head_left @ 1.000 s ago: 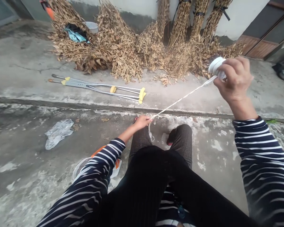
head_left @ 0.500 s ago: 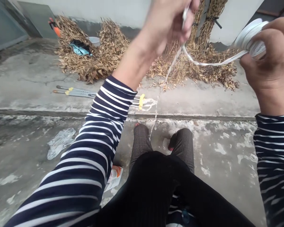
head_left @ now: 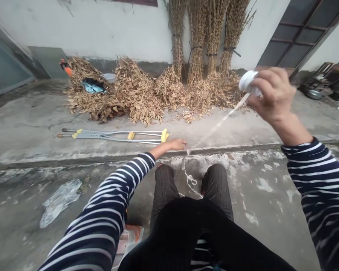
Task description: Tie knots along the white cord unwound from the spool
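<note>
My right hand [head_left: 275, 94], raised at the right, is wrapped round a spool [head_left: 247, 81] of white cord. From it a blurred, taut length of cord [head_left: 219, 125] slopes down to my left hand [head_left: 177, 144]. That hand is low above the step edge, fingers closed on the cord. A loose white cord [head_left: 191, 180] trails below it, curling on the ground between my knees. Beside my left hand, a pair of grey crutches [head_left: 113, 134] with yellow pads lies on the concrete; the hand is close to their padded end, and I cannot tell whether it touches them.
Heaps of dried leafy stalks [head_left: 141, 94] lie along the wall, with tied upright bundles [head_left: 196, 52] behind. A blue and black cloth [head_left: 93, 86] and a pale basin [head_left: 109, 77] sit among them. A clear plastic bag [head_left: 60, 201] lies left, below the step edge [head_left: 45, 162].
My left hand has come down from high in the view to near the crutches, drawing cord with it. My right hand with the spool appears lower and further left. The view has tilted up.
</note>
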Motion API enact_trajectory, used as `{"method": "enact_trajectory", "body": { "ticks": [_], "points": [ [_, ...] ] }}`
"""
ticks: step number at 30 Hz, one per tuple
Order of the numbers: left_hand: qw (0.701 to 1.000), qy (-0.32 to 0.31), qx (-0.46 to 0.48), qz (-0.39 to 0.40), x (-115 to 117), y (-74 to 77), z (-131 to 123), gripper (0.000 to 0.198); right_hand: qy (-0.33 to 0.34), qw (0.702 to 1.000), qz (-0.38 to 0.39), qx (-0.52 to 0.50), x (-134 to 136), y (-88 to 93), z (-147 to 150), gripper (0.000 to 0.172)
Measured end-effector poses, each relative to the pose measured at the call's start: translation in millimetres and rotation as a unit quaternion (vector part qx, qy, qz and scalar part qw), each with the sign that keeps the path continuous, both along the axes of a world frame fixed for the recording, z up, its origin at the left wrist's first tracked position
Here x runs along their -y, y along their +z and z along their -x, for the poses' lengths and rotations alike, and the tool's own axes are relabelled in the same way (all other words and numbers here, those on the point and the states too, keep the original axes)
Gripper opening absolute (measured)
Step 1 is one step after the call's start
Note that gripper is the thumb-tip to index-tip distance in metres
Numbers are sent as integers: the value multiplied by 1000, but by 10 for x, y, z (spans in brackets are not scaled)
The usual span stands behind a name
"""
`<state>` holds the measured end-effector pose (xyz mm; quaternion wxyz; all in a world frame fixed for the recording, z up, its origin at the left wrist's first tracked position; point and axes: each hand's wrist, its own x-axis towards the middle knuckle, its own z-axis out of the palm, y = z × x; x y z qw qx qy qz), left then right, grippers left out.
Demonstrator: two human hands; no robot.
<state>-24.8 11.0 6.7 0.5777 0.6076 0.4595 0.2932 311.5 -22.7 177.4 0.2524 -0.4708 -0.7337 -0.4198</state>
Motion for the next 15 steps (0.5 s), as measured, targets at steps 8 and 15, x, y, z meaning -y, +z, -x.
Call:
{"method": "enact_trajectory", "body": {
  "ticks": [8, 15],
  "points": [
    [988, 48, 147, -16, 135, -30, -709, 29, 113, 991, 64, 16, -27, -440, 404, 23],
    [941, 17, 337, -4, 343, 435, -1150, 17, 158, 979, 128, -9, 8, -571, 556, 17]
  ]
}}
